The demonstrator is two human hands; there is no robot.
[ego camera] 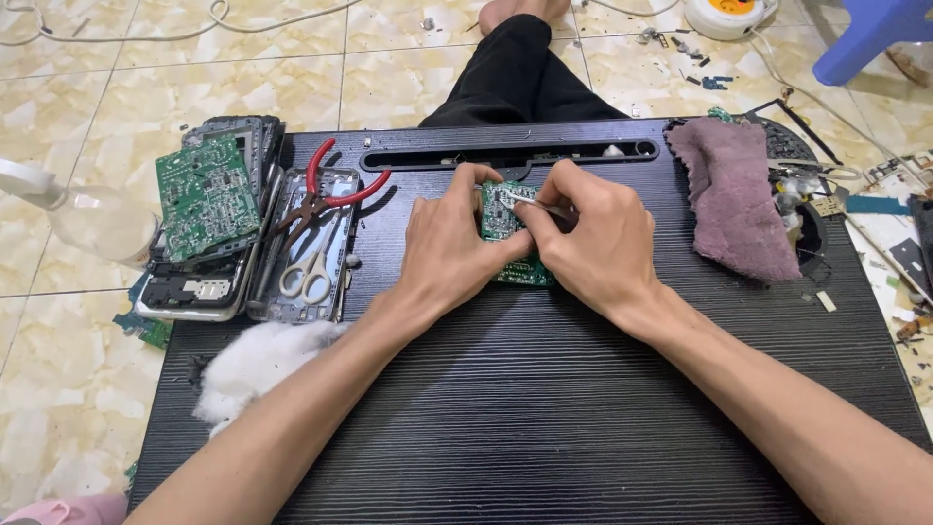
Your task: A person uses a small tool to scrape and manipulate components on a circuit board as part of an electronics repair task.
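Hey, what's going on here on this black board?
A person sits on a tiled floor at a black board, bent over a small green circuit board. The left hand steadies it; the right hand works on its top with a thin metal tool, probably tweezers. To the left lie another circuit board on stacked phone parts, red pliers, scissors and white cotton. A mauve cloth lies to the right.

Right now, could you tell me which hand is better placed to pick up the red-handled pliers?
Probably the left hand. It is on the same side as the red-handled pliers, which lie just left of it. The right hand holds a thin metal tool on the green circuit board.
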